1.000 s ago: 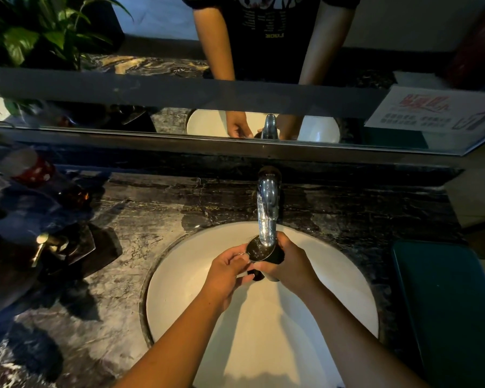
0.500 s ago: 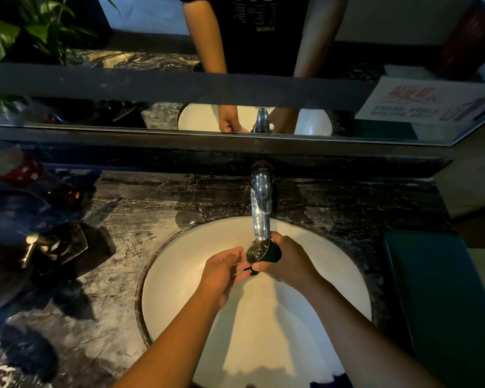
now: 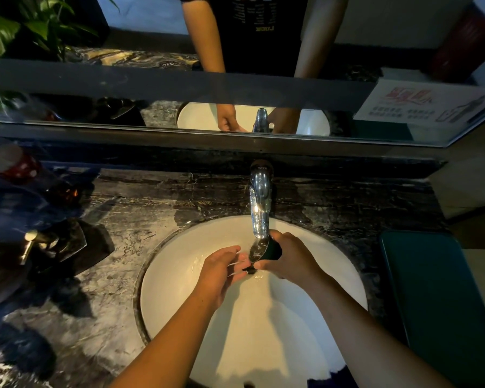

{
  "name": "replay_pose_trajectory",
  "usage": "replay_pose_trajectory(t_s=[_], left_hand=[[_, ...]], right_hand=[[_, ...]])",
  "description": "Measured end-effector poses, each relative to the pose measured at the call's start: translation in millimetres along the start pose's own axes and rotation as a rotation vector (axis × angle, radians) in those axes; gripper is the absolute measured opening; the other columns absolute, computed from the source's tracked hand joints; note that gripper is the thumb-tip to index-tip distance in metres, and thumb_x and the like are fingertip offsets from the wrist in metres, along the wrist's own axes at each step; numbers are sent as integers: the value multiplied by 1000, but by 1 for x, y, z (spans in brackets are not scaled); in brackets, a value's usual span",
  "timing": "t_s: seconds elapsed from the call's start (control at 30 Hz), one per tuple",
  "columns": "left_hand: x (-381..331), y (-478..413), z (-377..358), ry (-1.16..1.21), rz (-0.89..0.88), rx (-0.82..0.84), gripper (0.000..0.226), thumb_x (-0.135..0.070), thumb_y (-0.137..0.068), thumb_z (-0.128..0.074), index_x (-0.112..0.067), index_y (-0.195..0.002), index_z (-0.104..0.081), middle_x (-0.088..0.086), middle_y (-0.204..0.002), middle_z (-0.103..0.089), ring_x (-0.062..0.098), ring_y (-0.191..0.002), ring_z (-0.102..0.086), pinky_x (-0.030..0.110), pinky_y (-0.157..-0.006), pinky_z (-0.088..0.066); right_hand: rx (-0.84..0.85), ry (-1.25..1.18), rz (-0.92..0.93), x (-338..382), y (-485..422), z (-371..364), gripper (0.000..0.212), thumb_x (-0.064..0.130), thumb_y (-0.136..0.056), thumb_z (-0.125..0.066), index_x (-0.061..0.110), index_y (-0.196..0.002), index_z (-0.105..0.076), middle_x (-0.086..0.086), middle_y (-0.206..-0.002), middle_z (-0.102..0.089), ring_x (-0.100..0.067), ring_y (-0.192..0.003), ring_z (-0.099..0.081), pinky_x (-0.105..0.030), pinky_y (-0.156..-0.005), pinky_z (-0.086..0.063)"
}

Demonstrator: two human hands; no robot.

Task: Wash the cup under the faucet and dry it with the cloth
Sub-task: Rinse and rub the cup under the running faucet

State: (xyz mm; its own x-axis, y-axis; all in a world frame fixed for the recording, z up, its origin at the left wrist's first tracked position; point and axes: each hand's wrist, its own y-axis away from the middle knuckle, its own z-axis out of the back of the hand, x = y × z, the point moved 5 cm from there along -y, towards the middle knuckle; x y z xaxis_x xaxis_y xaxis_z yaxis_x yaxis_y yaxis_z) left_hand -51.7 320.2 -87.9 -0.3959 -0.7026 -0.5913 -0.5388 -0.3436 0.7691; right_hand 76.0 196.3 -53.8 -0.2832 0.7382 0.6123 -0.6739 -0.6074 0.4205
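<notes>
right hand grip curls round the dark cup, tilted under the faucet spout, near the sink rim at 12 o'clock. left hand grip loosely spread, fingertips touching the cup's lower edge. basin room open toward 6 o'clock.

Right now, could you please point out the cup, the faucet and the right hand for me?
cup [image 3: 264,249]: head view, its dark side wall.
faucet [image 3: 260,203]: head view, middle of the chrome spout.
right hand [image 3: 291,259]: head view, back of the hand.
</notes>
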Motion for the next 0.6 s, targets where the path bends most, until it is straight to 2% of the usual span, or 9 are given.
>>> replay_pose_trajectory(t_s=[0.07,0.23,0.33,0.47,0.6], left_hand=[[0,-2,3,-41,-13,-5,25,-10,-103,-50,-2,-122,-66,17,-109,-74,27,-93,-74,31,-71,-61],[1,-6,9,-63,-22,-8,24,-14,-104,-53,-5,-122,-66,15,-115,-74,32,-108,-71,40,-88,-58],[1,-7,8,-72,-33,3,22,-15,-102,-56,-7,-120,-68,15,-115,-74,29,-106,-71,43,-95,-56],[2,-8,5,-98,-46,19,17,-15,-100,-61,-12,-113,-70,13,-113,-75,25,-100,-72,41,-92,-57],[2,-9,2,-93,-57,39,18,-12,-99,-63,-10,-116,-69,13,-110,-76,24,-97,-73,34,-81,-60]], right_hand=[[3,-4,-5,1,0,0,67,47,-65,-84,30,-125,-61,3,-105,-64,-19,-97,-64,-43,-80,-61],[28,11,-21,3,-1,-1,61,42,-68,-85,27,-122,-62,5,-103,-63,-19,-102,-63,-40,-88,-57],[38,19,-22,5,-2,-1,60,46,-68,-84,29,-121,-62,4,-106,-66,-20,-104,-63,-40,-89,-56],[49,52,-26,8,-3,2,65,48,-69,-84,29,-126,-60,0,-113,-66,-19,-106,-62,-39,-90,-56],[59,66,-25,10,-2,3,64,46,-71,-84,28,-128,-60,6,-105,-61,-18,-105,-61,-36,-89,-55]])
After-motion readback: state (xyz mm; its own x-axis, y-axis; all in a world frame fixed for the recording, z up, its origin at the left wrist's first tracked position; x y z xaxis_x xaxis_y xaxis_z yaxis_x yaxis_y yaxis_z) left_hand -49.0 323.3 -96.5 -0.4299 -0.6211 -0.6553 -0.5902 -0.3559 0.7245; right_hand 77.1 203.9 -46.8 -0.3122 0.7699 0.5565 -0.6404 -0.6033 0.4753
